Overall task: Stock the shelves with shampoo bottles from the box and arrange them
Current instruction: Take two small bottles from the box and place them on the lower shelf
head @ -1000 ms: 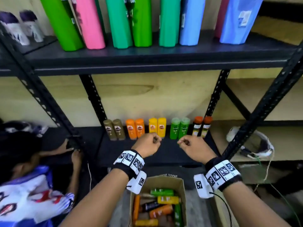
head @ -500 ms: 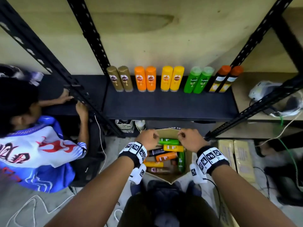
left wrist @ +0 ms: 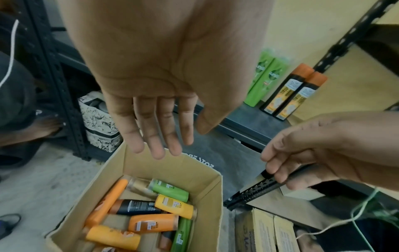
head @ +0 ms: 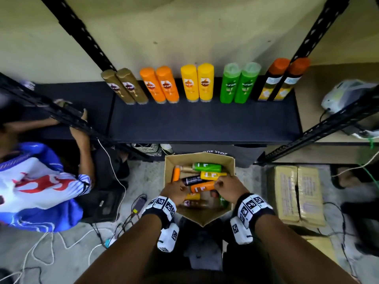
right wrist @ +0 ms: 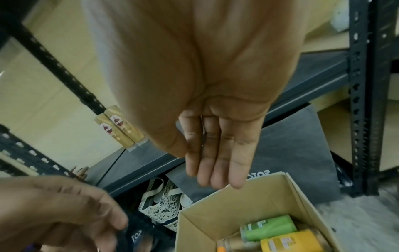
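Note:
An open cardboard box [head: 230, 160] stands on the floor below the dark lower shelf [head: 205, 124]. Several shampoo bottles lie in it, among them a green one [head: 207, 167], a yellow one [head: 213, 175], a black one [head: 191, 179] and an orange one [head: 202, 186]. My left hand [head: 176, 189] and right hand [head: 227, 187] hover just above the box, either side of the orange bottle. The wrist views show the left hand [left wrist: 155, 136] and the right hand [right wrist: 215, 162] with straight fingers, holding nothing. Pairs of gold [head: 125, 87], orange [head: 160, 85], yellow [head: 198, 83], green [head: 238, 84] and orange-capped black bottles [head: 281, 80] stand along the shelf's back.
A person in a blue and white shirt [head: 37, 185] crouches at the left, hands on the slanted black post [head: 67, 117]. Another black post [head: 320, 130] runs at the right. Wrapped cartons [head: 297, 193] lie right of the box. Cables [head: 114, 177] trail over the floor.
Both hands have come down from shelf height to the box and now hang over the bottles. The head view has tipped down from the upper shelf to the floor.

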